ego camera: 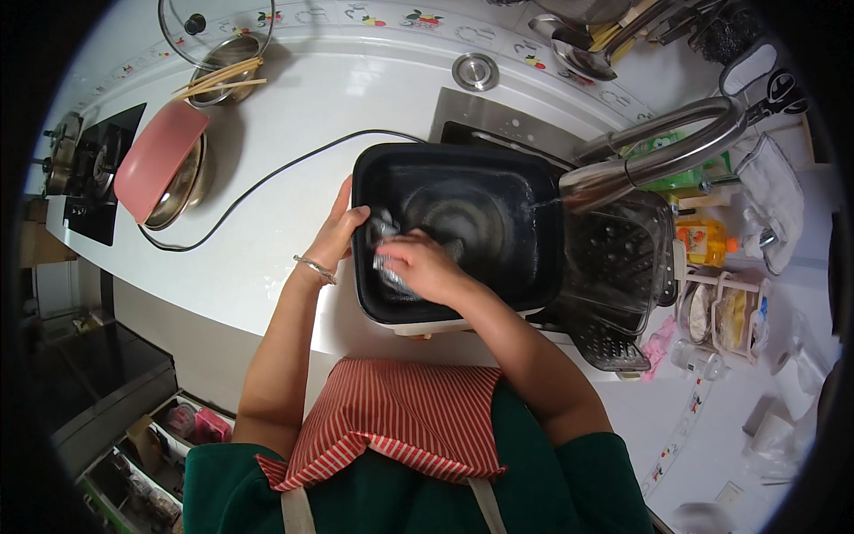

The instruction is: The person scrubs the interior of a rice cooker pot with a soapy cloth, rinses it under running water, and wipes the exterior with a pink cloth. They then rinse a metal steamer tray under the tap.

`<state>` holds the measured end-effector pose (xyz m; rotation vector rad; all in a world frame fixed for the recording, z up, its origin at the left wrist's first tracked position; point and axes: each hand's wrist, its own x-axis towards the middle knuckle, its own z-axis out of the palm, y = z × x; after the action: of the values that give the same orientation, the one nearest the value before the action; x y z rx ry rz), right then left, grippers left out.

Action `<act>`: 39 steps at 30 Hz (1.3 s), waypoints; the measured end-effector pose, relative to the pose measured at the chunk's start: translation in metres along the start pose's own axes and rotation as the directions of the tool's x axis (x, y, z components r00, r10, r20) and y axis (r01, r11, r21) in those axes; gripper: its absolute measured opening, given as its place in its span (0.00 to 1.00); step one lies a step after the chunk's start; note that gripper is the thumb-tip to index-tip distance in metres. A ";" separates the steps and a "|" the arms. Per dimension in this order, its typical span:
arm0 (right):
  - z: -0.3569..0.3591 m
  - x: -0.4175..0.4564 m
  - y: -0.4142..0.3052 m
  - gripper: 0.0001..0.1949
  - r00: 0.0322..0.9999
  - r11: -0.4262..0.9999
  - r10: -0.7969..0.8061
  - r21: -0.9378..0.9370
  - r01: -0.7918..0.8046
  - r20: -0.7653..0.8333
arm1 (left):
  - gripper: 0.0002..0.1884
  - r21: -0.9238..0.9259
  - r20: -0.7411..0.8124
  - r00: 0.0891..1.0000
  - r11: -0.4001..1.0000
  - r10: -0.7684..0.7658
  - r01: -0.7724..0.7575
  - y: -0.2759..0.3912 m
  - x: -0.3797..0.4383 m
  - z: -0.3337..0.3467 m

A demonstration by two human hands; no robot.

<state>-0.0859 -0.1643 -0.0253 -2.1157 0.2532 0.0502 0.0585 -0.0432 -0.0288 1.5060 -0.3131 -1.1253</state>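
Note:
Before me is a deep black rectangular cooking pan (510, 284), tilted over the counter's front edge by the sink, with a cream-coloured base (434, 328) showing beneath. My left hand (333, 230) grips the pan's left rim, thumb on top and fingers outside. Inside the pan, my right hand (423, 265) holds a wet, silvery crumpled scrubber (388, 263) against the left wall; my fingers partly hide it. A pale ring marks the pan's wet bottom. The metal faucet (600, 187) reaches over the right rim, and a thin trickle of water shows below its head.
A black cord (267, 175) crosses the white counter (293, 120). At left stand a pink basin (163, 157) on a metal bowl, a pot with chopsticks (220, 81), and a stove (103, 170). Right of the pan are a clear lid (610, 260), black perforated tray (607, 344) and orange bottle (700, 242).

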 end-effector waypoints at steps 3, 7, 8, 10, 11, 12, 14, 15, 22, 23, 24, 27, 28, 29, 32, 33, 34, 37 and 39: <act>-0.011 -0.020 -0.003 0.13 0.931 0.994 0.109 -0.064 -0.092 0.347 | 0.40 0.010 -0.006 0.999 0.999 0.050 -0.050 -0.005 0.003 0.000; -0.058 -0.040 -0.009 0.13 0.858 0.965 0.219 -0.232 -0.120 0.464 | 0.41 0.189 -0.043 0.999 0.982 -0.017 0.025 0.003 0.000 0.000; -0.072 -0.047 0.002 0.14 0.855 0.958 0.214 -0.271 -0.091 0.473 | 0.41 0.196 -0.051 0.998 0.980 -0.028 0.037 0.008 -0.002 0.003; -0.094 -0.060 0.020 0.14 0.866 0.930 0.248 -0.355 -0.089 0.433 | 0.42 0.180 -0.052 0.998 0.983 -0.022 0.031 0.012 -0.003 0.004; -0.101 -0.065 0.026 0.14 0.878 0.909 0.286 -0.398 -0.122 0.383 | 0.42 0.158 -0.046 0.999 0.987 -0.010 0.017 0.012 -0.002 0.003; -0.105 -0.067 0.030 0.14 0.888 0.885 0.320 -0.439 -0.155 0.331 | 0.42 0.165 -0.044 0.999 0.986 -0.011 0.018 0.011 -0.002 0.002; -0.110 -0.070 0.038 0.14 0.939 0.878 0.285 -0.445 -0.176 0.192 | 0.42 0.206 -0.039 0.999 0.978 -0.032 0.039 0.008 0.000 0.002; -0.110 -0.067 0.036 0.14 0.958 0.879 0.259 -0.441 -0.182 0.121 | 0.42 0.224 -0.048 0.998 0.973 -0.039 0.049 0.009 0.000 0.001; -0.068 -0.021 -0.014 0.20 0.983 0.984 0.181 0.015 -0.180 -0.044 | 0.43 0.089 -0.021 0.999 0.995 -0.038 0.039 0.016 -0.006 0.005; -0.052 -0.017 -0.016 0.22 0.998 0.995 0.038 -0.085 -0.042 -0.050 | 0.43 0.088 -0.019 0.999 0.995 -0.042 0.043 0.014 -0.005 0.003; -0.040 -0.013 -0.018 0.23 1.000 0.977 -0.009 -0.211 0.012 0.017 | 0.43 0.086 -0.014 0.999 0.995 -0.048 0.049 0.012 -0.004 0.002; -0.037 0.000 -0.015 0.24 0.992 0.899 -0.002 -0.434 0.055 0.123 | 0.43 0.093 -0.019 0.999 0.995 -0.046 0.047 0.010 -0.003 0.003; -0.040 0.002 -0.008 0.25 0.995 0.865 -0.001 -0.498 0.053 0.104 | 0.43 0.121 -0.024 0.999 0.992 -0.045 0.047 0.007 -0.001 0.000; -0.044 0.004 -0.001 0.25 0.996 0.827 -0.001 -0.561 0.048 0.085 | 0.43 0.123 -0.027 0.999 0.992 -0.037 0.040 0.004 0.000 -0.001; -0.058 0.003 0.022 0.26 0.999 0.748 -0.002 -0.663 -0.034 -0.052 | 0.44 0.125 -0.043 0.999 0.992 -0.018 0.023 0.007 -0.002 0.004; -0.063 0.002 0.026 0.26 0.997 0.717 0.012 -0.694 -0.065 -0.082 | 0.44 0.124 -0.055 0.998 0.992 -0.012 0.018 0.008 -0.003 0.004; -0.069 0.001 0.030 0.26 0.995 0.701 -0.015 -0.711 -0.057 -0.095 | 0.44 0.138 -0.052 0.999 0.990 -0.005 0.013 0.006 -0.002 0.002; -0.083 -0.008 0.037 0.24 0.995 0.599 -0.027 -0.798 -0.063 -0.100 | 0.44 0.171 -0.050 0.999 0.985 0.003 0.006 0.005 -0.002 0.001; -0.093 -0.016 0.044 0.23 0.988 0.547 -0.075 -0.834 -0.071 -0.133 | 0.44 0.179 -0.059 0.998 0.984 -0.008 0.018 0.011 -0.004 0.006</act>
<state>-0.1161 -0.2633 -0.0106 -3.1147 0.3680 0.0012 0.0560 -0.0473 -0.0162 1.6985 -0.3737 -1.0844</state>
